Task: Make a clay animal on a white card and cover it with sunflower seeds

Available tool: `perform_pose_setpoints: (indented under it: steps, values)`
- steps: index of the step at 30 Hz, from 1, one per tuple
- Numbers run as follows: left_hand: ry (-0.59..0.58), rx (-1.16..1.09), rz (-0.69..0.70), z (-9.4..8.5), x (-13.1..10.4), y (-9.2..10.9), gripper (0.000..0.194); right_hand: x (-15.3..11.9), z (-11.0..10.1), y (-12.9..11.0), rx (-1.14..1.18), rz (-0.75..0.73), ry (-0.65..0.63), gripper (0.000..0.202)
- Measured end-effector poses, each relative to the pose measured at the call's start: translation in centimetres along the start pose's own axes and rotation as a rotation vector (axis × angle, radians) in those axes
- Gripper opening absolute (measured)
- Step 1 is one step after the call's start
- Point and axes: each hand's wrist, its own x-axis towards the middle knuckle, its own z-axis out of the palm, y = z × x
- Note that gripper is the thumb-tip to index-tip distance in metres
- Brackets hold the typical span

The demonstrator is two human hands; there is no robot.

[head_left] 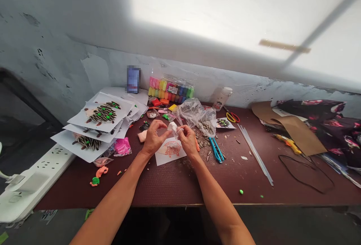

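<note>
My left hand (154, 139) is curled, its thumb against a lump of white modelling clay (172, 126); part of its grip is hidden. My right hand (187, 139) pinches the clear plastic wrapper (178, 132) around the clay. Beneath both hands lies a white sheet (161, 159) with an orange oval drawing. A peach-coloured clay piece (142, 136) rests left of my left hand. Just right of my right hand are scattered sunflower seeds (203, 141), a clear bag of seeds (208, 124) and a blue box cutter (216, 149).
Stacked sheets with seed-covered hedgehogs (103, 114) stand at left, near a white power strip (36, 179). Colourful clay packs (170, 90), a phone (133, 79) and a white bottle (222, 98) line the wall. Scissors (232, 117), glue sticks (256, 155) and a yellow glue gun (288, 144) lie at right.
</note>
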Motion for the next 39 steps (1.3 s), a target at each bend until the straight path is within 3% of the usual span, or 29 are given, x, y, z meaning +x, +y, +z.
perform_pose_setpoints:
  steps: [2, 5, 10, 14, 19, 24, 28, 33, 39]
  values:
    - [-0.109, 0.097, 0.134, 0.1, -0.3, 0.4, 0.021, -0.1, 0.1, 0.1, -0.018, -0.026, 0.012, 0.027]
    - [-0.203, 0.218, 0.213, 0.4, -0.7, 0.8, 0.014, -0.2, 0.3, 0.2, -0.03, -0.068, 0.007, 0.027]
    - [-0.175, 0.253, 0.213, 0.2, -0.7, 0.8, 0.005, -0.3, 0.7, 0.2, -0.102, -0.108, 0.013, 0.024]
    - [-0.09, 0.1, 0.072, 0.4, -0.7, 0.8, 0.005, -0.5, 1.0, 0.3, -0.193, -0.165, 0.074, 0.011]
    - [-0.019, -0.155, -0.164, 0.9, -0.6, 0.9, 0.017, -0.6, 1.2, 0.3, -0.213, -0.19, 0.021, 0.014]
    - [-0.117, -0.511, -0.396, 0.4, -0.1, 1.6, 0.03, -0.6, 1.2, 0.4, -0.107, -0.166, -0.043, 0.017]
    - [-0.182, -0.641, -0.467, -0.2, 0.2, 1.9, 0.029, -0.6, 1.5, 0.3, -0.045, -0.178, -0.026, 0.023]
    - [-0.207, -0.519, -0.384, -0.1, 0.2, 1.9, 0.028, -0.7, 1.6, 0.2, -0.085, -0.209, -0.003, 0.026]
    - [-0.038, -0.215, -0.239, 0.5, 0.0, 1.4, 0.016, -0.9, 1.7, 0.3, -0.119, -0.182, 0.054, 0.019]
